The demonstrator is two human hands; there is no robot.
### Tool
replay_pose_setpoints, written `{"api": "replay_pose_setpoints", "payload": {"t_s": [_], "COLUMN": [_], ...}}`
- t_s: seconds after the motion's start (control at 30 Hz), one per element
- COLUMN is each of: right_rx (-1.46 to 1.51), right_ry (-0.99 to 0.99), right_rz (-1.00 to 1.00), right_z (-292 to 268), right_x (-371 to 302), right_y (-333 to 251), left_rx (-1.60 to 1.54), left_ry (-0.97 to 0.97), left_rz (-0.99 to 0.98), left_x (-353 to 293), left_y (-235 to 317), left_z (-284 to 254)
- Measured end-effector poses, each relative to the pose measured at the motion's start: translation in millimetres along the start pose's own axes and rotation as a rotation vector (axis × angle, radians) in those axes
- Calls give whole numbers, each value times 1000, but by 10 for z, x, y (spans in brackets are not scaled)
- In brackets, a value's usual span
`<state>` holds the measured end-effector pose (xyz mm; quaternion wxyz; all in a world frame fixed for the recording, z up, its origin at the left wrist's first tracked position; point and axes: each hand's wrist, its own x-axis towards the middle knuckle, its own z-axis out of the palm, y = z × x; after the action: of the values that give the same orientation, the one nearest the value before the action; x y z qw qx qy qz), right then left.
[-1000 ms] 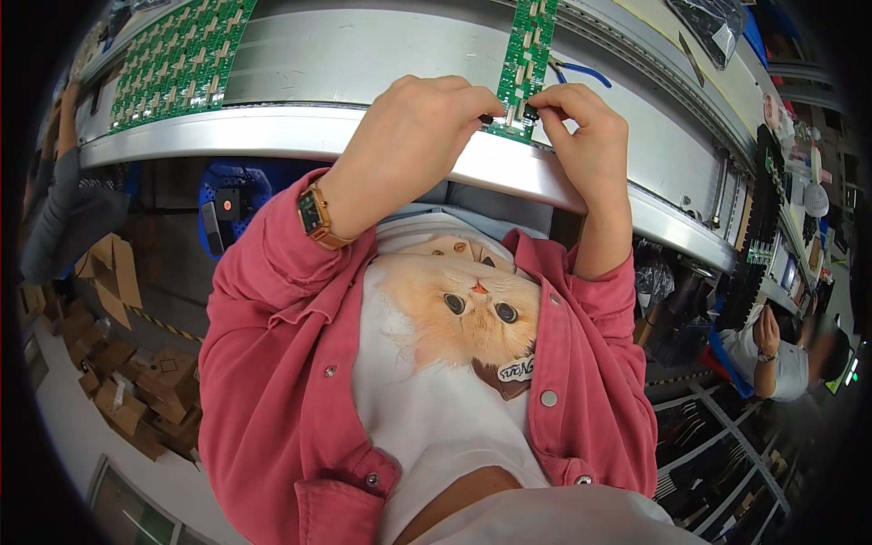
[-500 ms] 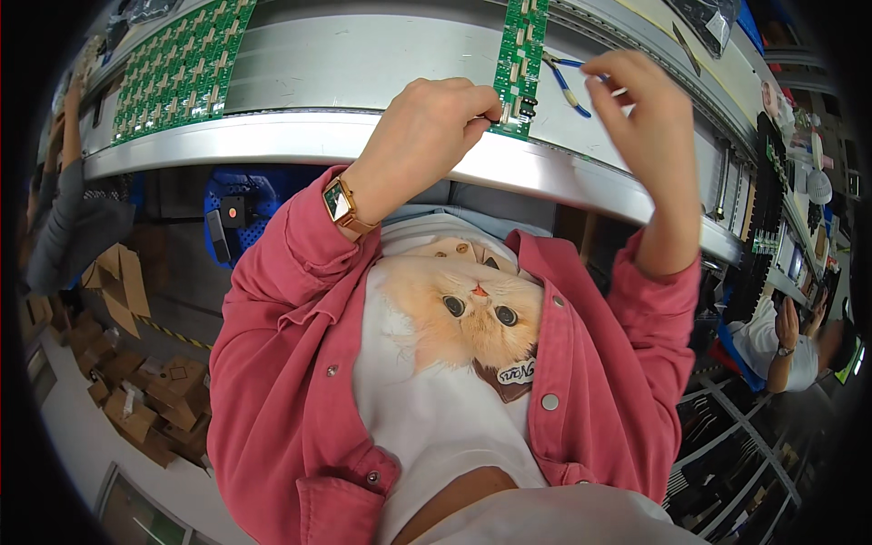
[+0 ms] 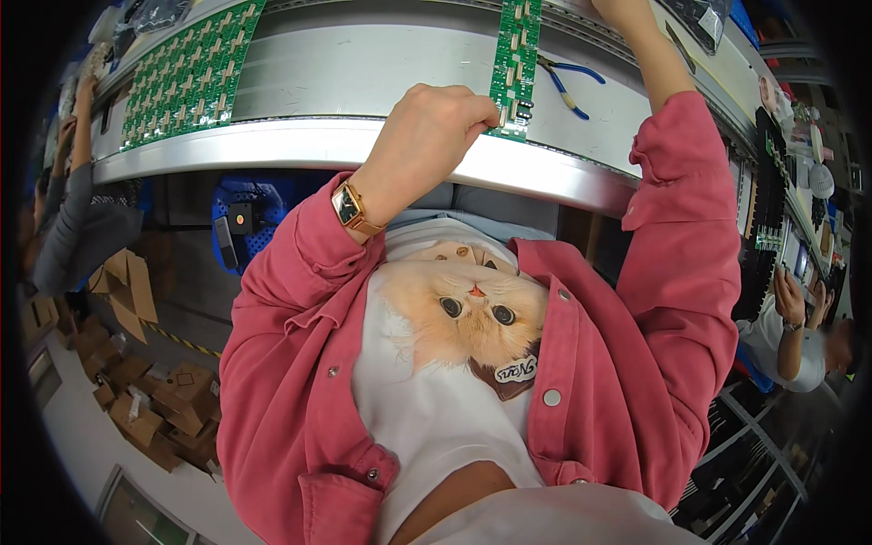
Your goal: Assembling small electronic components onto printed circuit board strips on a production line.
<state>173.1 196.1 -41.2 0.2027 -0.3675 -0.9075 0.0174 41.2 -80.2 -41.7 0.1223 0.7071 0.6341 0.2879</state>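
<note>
Jacket (image 3: 282, 400) in pink, open over a white shirt (image 3: 413, 436) printed with a cat's face, filling the lower middle. Gold-coloured watch (image 3: 348, 205) on the left wrist. Just beyond, a bright metal rail (image 3: 309, 143) along the near edge of the bench (image 3: 363, 68). Above it, the left hand (image 3: 434, 127), fingers curled, tips at the lower left edge of a narrow green circuit-board strip (image 3: 515, 56); impossible to tell whether pinching that edge or a tiny part, with the corner hidden by the fingertips. Strip lying lengthwise away from the body, directly right of the left hand, small black parts (image 3: 524, 110) near its lower right edge. Blue-handled pliers (image 3: 561, 87) spread open just right of the strip, between it and the right forearm (image 3: 668, 77). Right hand (image 3: 623, 8) well past the strip, mostly cut off by the top edge; impossible to tell whether holding anything. Well left of the left hand, a wide green circuit-board panel (image 3: 186, 82). Below the bench, a blue crate (image 3: 262, 239). Farther off, lower left, a heap of cardboard boxes (image 3: 186, 400); far left, a co-worker's grey sleeve (image 3: 86, 241); far right, another co-worker (image 3: 772, 343) in white.
</note>
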Motion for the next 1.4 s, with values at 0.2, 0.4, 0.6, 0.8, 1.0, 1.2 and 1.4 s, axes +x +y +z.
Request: {"api": "replay_pose_setpoints", "payload": {"t_s": [0.2,0.4,0.6,0.8,1.0,1.2,1.4], "right_rx": [91,79,10,21,-41,-84,-82], "right_ry": [80,115,126,125,128,69,24], "right_rz": [-12,16,29,40,123,168,204], "right_z": [89,112,130,184,222,71,75], "right_x": [34,30,27,45,50,18,39], "right_y": [134,142,118,148,153,10,61], "left_rx": [15,61,112,111,149,152,158], "left_ry": [83,12,3,92,8,-5,-34], "left_rz": [98,80,91,164,109,88,91], "left_x": [7,4,2,1,2,-3,11], "left_y": [-4,-1,3,-20,30,30,26], "left_z": [18,6,-10,29,-18,-23,-47]}}
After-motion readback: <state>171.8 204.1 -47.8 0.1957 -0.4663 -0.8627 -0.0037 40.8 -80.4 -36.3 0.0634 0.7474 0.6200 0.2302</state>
